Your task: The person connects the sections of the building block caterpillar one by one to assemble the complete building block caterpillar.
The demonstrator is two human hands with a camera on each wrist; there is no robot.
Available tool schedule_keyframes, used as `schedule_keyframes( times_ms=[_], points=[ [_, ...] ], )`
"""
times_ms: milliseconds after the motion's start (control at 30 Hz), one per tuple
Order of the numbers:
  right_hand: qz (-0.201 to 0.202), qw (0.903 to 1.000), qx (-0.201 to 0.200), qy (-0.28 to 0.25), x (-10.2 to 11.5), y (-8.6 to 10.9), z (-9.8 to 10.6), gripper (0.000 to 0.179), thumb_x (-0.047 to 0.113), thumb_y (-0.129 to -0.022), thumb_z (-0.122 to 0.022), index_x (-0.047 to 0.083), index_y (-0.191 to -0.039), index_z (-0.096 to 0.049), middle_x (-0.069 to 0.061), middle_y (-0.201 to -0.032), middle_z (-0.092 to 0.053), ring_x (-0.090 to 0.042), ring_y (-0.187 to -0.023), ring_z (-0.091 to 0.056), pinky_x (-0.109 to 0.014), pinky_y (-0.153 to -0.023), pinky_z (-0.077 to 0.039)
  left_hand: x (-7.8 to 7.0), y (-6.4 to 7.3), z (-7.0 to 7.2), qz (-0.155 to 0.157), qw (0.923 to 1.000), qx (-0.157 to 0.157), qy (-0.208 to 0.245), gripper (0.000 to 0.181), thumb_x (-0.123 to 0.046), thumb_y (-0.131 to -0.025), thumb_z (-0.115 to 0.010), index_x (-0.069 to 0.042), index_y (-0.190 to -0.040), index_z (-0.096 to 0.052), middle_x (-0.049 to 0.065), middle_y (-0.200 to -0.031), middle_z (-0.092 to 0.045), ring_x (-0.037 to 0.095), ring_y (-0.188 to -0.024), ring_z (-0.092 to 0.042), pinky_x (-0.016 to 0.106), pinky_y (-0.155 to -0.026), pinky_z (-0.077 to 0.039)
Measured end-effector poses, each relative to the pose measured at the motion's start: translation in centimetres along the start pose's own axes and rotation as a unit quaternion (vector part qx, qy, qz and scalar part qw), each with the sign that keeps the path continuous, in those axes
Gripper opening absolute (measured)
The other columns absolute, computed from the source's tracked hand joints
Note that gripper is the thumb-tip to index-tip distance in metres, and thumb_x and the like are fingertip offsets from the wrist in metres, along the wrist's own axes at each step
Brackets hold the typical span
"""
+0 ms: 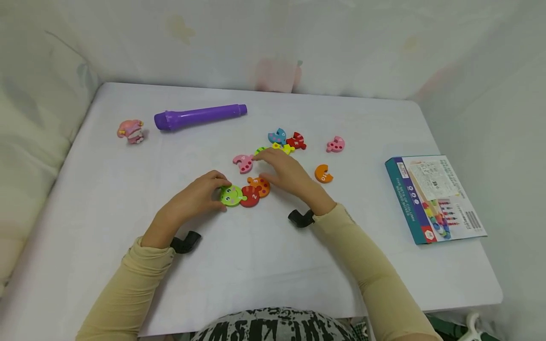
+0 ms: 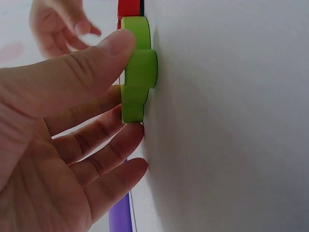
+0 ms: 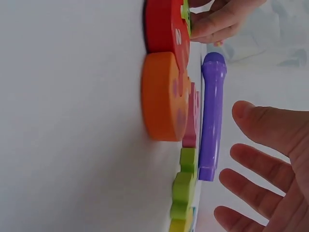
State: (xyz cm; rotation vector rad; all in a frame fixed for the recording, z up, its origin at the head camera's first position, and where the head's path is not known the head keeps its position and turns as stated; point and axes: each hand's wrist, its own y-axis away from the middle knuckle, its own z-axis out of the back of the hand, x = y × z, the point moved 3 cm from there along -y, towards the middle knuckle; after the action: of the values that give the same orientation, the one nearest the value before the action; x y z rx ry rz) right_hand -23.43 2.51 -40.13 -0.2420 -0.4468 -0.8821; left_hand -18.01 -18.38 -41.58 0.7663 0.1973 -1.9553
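Observation:
My left hand [image 1: 194,198] pinches the edges of a green smiley-faced puzzle piece [image 1: 231,196], thumb on one side and fingers on the other. Joined to that face are a red piece [image 1: 250,196] with a 2 and an orange spotted piece [image 1: 261,186], forming a short curved row on the table. Above the table, my right hand [image 1: 292,175] has its fingers spread and relaxed; the right wrist view shows nothing between them. Close to its fingertips lie a pink spotted piece [image 1: 244,164] and a light green piece [image 1: 259,150], partly hidden by the hand.
Behind the right hand sit yellow [image 1: 285,148], blue [image 1: 277,136] and dark red [image 1: 296,140] pieces. Farther right are another pink piece [image 1: 336,144] and an orange one [image 1: 323,174]. A purple microphone-shaped tube [image 1: 200,117], a pink figurine [image 1: 131,131] and a boxed game [image 1: 435,199] lie around.

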Motion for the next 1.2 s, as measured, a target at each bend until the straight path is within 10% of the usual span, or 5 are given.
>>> schedule_keyframes(
  times_ms=[600,1200],
  points=[
    [0.005,0.9666,0.171,0.191,1.9,-6.8,-1.3,0.062,0.039,-0.079,-0.071,0.020,-0.134,-0.049,0.000,-0.130,-0.050,-0.022,-0.120,-0.040,-0.041,-0.098,-0.037,-0.1,0.1,-0.1,0.004,1.0000,-0.006,0.005,0.055,-0.012,-0.070,-0.081,0.003,-0.117,-0.059,0.013,-0.118,-0.051,0.027,-0.111,-0.049,0.043,-0.099,-0.039],
    [0.092,0.9631,0.166,0.191,2.4,-6.0,0.0,0.048,0.029,-0.083,-0.068,0.028,-0.129,-0.054,0.002,-0.119,-0.056,-0.021,-0.112,-0.044,-0.045,-0.097,-0.036,-0.1,0.3,0.0,-0.011,0.9998,-0.016,0.001,0.054,-0.010,-0.069,-0.081,0.005,-0.116,-0.059,0.013,-0.116,-0.052,0.027,-0.109,-0.050,0.042,-0.097,-0.041]
  ],
)
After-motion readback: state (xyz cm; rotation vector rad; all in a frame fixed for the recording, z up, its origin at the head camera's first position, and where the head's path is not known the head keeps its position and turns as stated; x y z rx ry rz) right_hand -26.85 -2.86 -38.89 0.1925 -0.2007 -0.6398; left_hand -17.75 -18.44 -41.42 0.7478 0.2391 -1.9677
